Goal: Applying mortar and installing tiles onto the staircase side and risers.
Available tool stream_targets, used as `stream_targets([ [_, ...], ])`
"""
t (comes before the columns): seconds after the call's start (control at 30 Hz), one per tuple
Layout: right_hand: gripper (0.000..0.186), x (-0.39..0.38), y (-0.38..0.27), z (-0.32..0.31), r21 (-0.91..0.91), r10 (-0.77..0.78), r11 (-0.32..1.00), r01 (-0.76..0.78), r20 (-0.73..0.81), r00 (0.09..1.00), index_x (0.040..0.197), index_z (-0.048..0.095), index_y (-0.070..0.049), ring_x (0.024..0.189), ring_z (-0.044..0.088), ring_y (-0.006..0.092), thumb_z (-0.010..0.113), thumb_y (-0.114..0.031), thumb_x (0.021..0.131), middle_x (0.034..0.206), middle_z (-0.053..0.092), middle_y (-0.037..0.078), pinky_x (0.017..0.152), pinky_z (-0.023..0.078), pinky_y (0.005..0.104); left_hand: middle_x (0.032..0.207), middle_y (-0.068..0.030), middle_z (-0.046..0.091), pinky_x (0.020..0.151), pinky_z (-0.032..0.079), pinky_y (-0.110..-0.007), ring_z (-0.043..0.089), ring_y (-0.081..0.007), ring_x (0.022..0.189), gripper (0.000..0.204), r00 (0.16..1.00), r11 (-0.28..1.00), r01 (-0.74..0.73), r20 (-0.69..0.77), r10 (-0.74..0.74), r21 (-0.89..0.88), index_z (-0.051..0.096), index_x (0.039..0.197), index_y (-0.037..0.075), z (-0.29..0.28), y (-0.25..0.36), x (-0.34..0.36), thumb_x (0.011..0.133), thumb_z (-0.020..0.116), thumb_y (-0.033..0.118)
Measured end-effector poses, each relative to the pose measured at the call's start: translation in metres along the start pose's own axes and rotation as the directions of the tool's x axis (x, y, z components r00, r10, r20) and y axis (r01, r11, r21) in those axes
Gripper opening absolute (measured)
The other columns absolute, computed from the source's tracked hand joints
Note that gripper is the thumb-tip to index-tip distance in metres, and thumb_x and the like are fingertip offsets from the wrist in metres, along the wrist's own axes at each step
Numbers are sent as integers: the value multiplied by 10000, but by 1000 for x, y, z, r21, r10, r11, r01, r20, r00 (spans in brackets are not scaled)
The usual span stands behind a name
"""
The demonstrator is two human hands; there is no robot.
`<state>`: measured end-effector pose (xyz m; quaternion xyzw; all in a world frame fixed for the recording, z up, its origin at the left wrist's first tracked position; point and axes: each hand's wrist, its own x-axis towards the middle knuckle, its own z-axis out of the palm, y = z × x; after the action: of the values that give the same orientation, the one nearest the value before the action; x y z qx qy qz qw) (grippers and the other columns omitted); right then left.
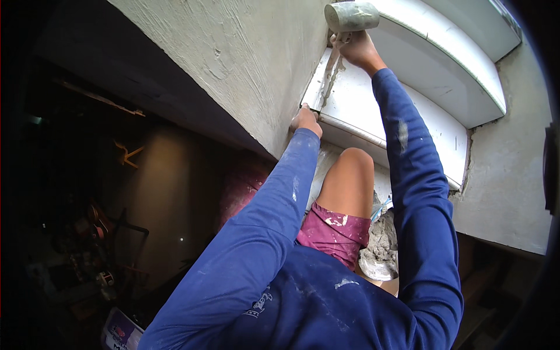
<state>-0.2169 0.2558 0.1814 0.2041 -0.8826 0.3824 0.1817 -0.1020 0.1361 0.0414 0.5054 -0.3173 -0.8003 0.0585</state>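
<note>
In my right hand point(359, 49) is a mallet point(352, 17) with a pale grey, cylindrical head. My closed fingers hide most of its handle. It is over the far left end of a white stair tread point(364, 99). My left hand point(306, 121) grips the front end of a narrow white tile strip point(315, 83), beside the plastered wall; some of its fingers are hidden. Between the strip and the main tread runs a gap point(331, 76) smeared with wet grey-brown mortar.
A rough plastered wall point(227, 52) slants along the left of the stairs. Higher curved white steps point(437, 58) rise at the far right, against a grey wall point(507, 169). A container of grey mortar point(382, 245) is beside my bent knee. Dark lower space with cluttered objects lies left.
</note>
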Motion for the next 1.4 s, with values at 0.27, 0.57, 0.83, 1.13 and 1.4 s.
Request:
stream_targets([
  [0.27, 198, 19, -5, -2, -139, -10, 990, 21, 80, 997, 962, 628, -33, 930, 630, 333, 591, -150, 807, 947, 662, 163, 832, 496, 384, 835, -43, 575, 495, 401, -243, 480, -118, 543, 147, 1000, 1000, 9, 1, -9, -12, 577, 986, 21, 0, -1, 3, 901, 617, 135],
  [0.57, 211, 26, -1, -2, -144, -70, 987, 70, 5, 998, 954, 626, -39, 915, 616, 354, 619, -186, 802, 947, 650, 177, 795, 493, 415, 803, -31, 563, 439, 367, -230, 450, -102, 512, 96, 999, 999, 37, -13, -37, 10, 577, 953, 35, 0, 2, 0, 892, 616, 98],
  [0.83, 291, -14, -30, -45, 308, -97, 938, 159, -208, 973, 1079, 619, -48, 863, 637, 304, 628, -193, 827, 902, 656, 167, 776, 487, 393, 722, 2, 510, 397, 286, -232, 411, -89, 449, 63, 994, 993, 91, -46, -94, -76, 560, 926, 85, 0, 8, -6, 901, 605, 122],
  [1.13, 440, -180, 93, -127, -308, 379, 888, -341, 71, 922, 1190, 623, -120, 954, 639, 337, 690, -230, 770, 1030, 669, 167, 829, 484, 390, 700, 18, 502, 372, 245, -246, 445, -76, 456, 64, 996, 994, 85, -16, -86, -68, 561, 884, 132, -2, 0, 9, 920, 578, 182],
  [1.4, 444, -216, 123, -121, -390, 483, 799, -458, -37, 875, 1194, 615, -68, 1056, 579, 321, 659, -219, 778, 1094, 628, 160, 921, 446, 370, 752, -10, 559, 440, 353, -220, 560, -62, 630, 170, 742, 811, -341, 666, -79, 475, 614, 998, 61, -63, 38, -77, 924, 554, 201],
])
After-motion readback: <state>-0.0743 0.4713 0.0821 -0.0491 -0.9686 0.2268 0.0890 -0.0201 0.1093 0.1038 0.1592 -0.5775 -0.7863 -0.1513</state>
